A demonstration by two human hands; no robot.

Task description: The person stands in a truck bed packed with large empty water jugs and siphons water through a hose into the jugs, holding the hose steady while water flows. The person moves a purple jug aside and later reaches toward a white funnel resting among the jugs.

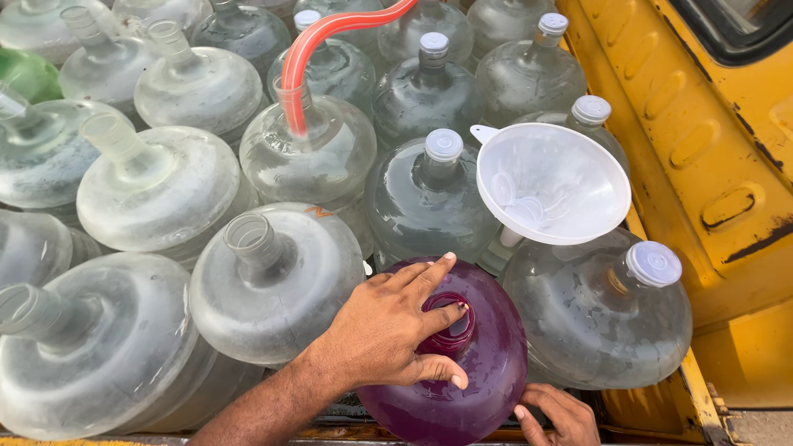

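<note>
At the near edge of the truck bed (661,405), the purple jug (471,388) stands upright among the clear ones, and both hands are on it. The left hand (388,330) lies spread over its shoulder, the forefinger stretched toward the far side, another finger laid across the open neck (450,318) and the thumb pressed on the near shoulder; its grip is wide and flat, resting on the jug rather than closed around it. The right hand (557,413) comes up from the bottom edge of the view with its fingertips against the jug's lower right side (only part of this hand shows, so I cannot tell how far it is closed). Just left of the purple jug stands an uncapped clear jug (273,281), touching it, and just right a capped clear jug (603,310) with a white lid (654,263). Behind that one a white funnel (552,186) sits tilted in the neck of another bottle, with a couple of loose white caps lying in its bowl. Farther in, a red hose (318,41) curves down into the mouth of a clear jug (310,144) near the middle of the bed. More clear jugs, some capped and some open, fill the bed to its far edge, and a green jug (29,74) shows at the far left. The yellow side wall (710,132) of the truck runs along the right.
</note>
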